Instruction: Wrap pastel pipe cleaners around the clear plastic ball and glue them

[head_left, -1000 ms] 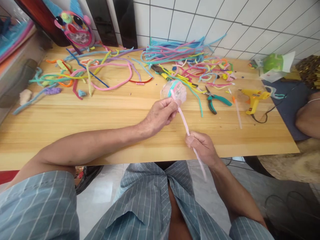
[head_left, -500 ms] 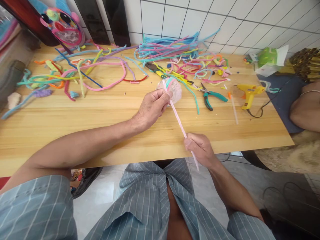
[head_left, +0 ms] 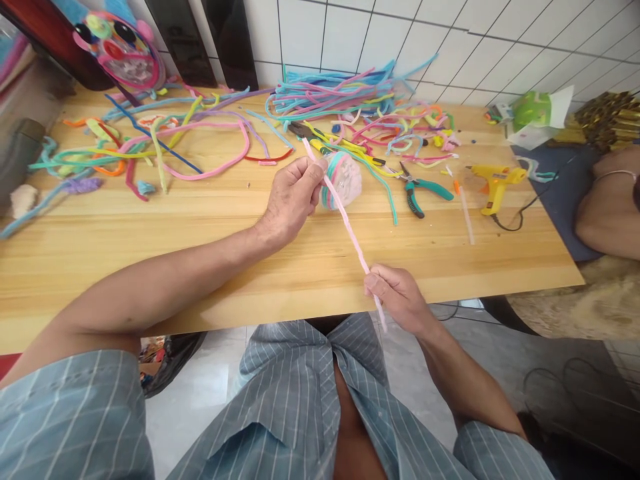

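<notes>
A pale pink pipe cleaner [head_left: 349, 225] runs slantwise between my two hands, stretched nearly straight. My left hand [head_left: 296, 193] pinches it near its upper end, with a short tip sticking out past the fingers. Lower down, my right hand [head_left: 397, 297] is closed round it, and its loose tail hangs below the fist over the table's front edge. Just behind my left fingertips sits a clear, rounded piece [head_left: 350, 181] banded with teal and pink pipe cleaner; whether my left hand touches it I cannot tell.
Teal-handled pliers [head_left: 424, 190] and a yellow glue gun [head_left: 496, 187] lie to the right. A bundle of pipe cleaners [head_left: 335, 93] lies by the wall, with loose ones [head_left: 200, 175] at left. A pipe-cleaner figure [head_left: 127, 57] stands back left. Another person's arm [head_left: 610, 210] rests at far right.
My left hand has shifted left, uncovering more of the banded clear piece. The pink pipe cleaner's upper tip now sticks out further past my left fingers. My right hand has barely moved.
</notes>
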A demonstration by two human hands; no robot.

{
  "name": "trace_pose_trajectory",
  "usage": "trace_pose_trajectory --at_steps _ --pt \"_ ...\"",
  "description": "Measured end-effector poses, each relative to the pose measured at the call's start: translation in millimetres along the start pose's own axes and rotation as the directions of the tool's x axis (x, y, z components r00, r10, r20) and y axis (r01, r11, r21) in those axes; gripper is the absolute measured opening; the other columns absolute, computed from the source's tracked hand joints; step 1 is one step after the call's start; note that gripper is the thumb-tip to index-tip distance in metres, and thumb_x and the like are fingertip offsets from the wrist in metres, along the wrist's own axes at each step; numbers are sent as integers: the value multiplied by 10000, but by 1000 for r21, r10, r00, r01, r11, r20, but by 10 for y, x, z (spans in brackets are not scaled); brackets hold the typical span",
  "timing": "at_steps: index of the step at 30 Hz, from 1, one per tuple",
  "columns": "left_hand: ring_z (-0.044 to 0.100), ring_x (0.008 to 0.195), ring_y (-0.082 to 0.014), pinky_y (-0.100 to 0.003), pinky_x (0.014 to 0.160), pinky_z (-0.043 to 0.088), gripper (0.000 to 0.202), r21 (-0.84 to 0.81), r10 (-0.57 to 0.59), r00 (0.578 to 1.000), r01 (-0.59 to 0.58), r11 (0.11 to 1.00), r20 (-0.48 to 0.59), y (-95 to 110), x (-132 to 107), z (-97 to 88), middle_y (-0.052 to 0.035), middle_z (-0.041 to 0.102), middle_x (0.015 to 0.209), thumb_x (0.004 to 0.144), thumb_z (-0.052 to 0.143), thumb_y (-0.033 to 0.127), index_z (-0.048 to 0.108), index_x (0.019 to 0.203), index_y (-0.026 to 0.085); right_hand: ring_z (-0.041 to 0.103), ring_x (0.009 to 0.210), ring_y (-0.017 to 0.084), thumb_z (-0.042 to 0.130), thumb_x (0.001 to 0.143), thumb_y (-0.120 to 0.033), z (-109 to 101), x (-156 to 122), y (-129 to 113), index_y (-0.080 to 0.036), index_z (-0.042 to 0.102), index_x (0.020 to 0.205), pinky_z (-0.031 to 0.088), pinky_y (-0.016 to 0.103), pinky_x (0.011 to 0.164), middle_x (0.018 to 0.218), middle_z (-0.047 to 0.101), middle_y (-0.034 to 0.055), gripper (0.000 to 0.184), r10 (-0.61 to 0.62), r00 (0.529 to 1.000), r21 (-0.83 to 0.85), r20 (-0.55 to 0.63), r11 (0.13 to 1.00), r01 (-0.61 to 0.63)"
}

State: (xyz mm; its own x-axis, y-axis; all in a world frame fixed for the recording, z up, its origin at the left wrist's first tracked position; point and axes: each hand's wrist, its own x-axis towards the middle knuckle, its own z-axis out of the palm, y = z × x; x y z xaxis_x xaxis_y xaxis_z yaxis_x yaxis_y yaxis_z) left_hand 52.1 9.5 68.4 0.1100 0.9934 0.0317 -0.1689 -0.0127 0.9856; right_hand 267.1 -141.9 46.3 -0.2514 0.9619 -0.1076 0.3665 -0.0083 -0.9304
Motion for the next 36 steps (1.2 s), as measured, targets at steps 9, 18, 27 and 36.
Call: trace_pose_trajectory --at_steps 9,18,27,36 --pt "279 450 -86 -301 458 195 588 13 31 998 -31 999 -51 -6 91 -43 66 398 514 1033 784 604 496 666 245 372 531 107 529 1122 -664 13 -80 24 -245 408 608 271 320 560 551 386 -49 673 -92 995 -91 41 991 95" --pt "310 437 -71 -242 419 235 536 -8 5 1000 -5 1000 -9 5 81 -39 77 409 536 1074 743 488 472 687 236 263 551 102 526 1146 -364 72 -119 -13 -257 256 723 220 332 586 618 268 -71 514 -386 916 -261 113 877 402" --pt "298 412 -60 -216 413 223 497 -63 8 1000 -8 998 0 47 123 -70 82 400 533 1102 679 337 440 680 229 278 553 103 520 1133 -300 36 -112 27 -264 246 745 216 316 572 632 275 -70 476 -389 912 -295 131 863 411" --pt "305 397 -44 -190 411 230 495 -78 -48 999 50 996 23 67 88 -37 94 389 528 1154 590 262 425 689 224 278 539 111 467 1191 -426 -70 -200 150 -257 278 720 225 332 558 621 268 -65 535 -387 921 -291 36 878 381"
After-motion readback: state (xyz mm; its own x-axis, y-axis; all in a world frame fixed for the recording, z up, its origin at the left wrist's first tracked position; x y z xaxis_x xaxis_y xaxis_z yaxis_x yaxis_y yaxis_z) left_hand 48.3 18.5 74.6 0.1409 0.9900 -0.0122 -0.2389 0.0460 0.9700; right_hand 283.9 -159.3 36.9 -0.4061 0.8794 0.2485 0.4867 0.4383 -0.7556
